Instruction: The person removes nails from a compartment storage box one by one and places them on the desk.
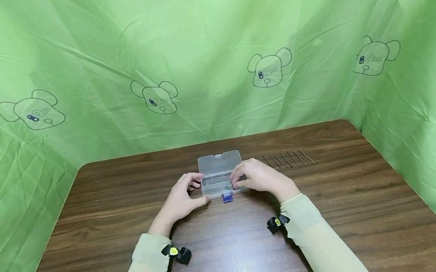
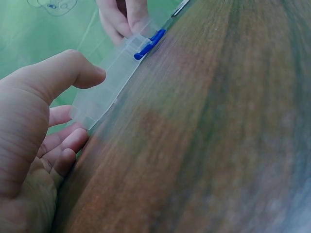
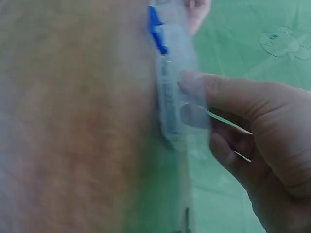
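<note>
A clear plastic compartment box [image 1: 213, 190] lies on the table with its lid [image 1: 219, 162] raised at the back and a blue latch [image 1: 227, 197] at the front. My left hand [image 1: 181, 199] holds its left end, thumb at the front corner and fingers along the side. In the left wrist view that thumb [image 2: 85, 75] bends over the box's edge. The right hand [image 1: 259, 175] reaches into the right part of the box with fingertips lowered. Small thin dark and green items [image 1: 229, 187] show beside them. I cannot tell whether the fingertips pinch anything.
Several thin metal rods [image 1: 307, 157] lie in a slanted row on the brown wooden table [image 1: 233, 253], right of the box. Green cloth [image 1: 207, 54] with printed cartoon heads hangs behind and at both sides. Each wrist wears a small black camera [image 1: 182, 255].
</note>
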`<state>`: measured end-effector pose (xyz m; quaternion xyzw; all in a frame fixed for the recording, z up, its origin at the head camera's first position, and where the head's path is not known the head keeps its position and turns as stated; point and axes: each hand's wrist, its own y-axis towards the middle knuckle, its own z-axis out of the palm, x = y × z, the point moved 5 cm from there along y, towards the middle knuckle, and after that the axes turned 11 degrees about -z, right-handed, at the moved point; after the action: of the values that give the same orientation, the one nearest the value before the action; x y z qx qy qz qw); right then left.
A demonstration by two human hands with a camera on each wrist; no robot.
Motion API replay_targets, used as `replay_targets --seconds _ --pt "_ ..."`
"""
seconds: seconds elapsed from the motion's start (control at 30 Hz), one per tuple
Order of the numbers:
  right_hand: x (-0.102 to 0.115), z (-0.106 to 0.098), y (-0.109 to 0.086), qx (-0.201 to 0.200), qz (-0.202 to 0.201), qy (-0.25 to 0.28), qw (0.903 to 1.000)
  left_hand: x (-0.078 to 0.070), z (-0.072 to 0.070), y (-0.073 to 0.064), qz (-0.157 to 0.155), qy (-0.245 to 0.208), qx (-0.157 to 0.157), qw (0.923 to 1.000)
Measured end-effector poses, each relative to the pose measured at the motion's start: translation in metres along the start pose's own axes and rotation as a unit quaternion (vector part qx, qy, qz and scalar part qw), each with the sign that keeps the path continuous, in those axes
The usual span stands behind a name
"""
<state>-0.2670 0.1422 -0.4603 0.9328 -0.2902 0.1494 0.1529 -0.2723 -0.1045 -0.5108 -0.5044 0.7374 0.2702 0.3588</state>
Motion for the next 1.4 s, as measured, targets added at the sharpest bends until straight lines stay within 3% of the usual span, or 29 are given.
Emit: replay_targets --seconds 0.3,0.63,1.13,1.4 --pt "-0.0003 -0.0014 -0.0029 0.014 0.021 -0.028 0.9993 -0.0010 -0.0001 -0.0007 -0.005 -0.001 0.002 1.0000" --pt "-0.0016 0.0008 -0.0024 0.019 0.049 -0.014 0.9985 0.0007 0.0000 -0.0005 -0.003 0.001 0.001 1.0000" --pt "-0.0050 0.0029 -0.0027 0.024 0.022 -0.009 0.9994 0.0024 -0.0009 -0.0008 0.000 -0.003 -0.004 1.0000" --pt "-0.0037 -0.0001 -0.0047 0.035 0.038 0.029 0.9982 0.0007 0.0000 -0.0003 0.001 -0.001 0.001 1.0000"
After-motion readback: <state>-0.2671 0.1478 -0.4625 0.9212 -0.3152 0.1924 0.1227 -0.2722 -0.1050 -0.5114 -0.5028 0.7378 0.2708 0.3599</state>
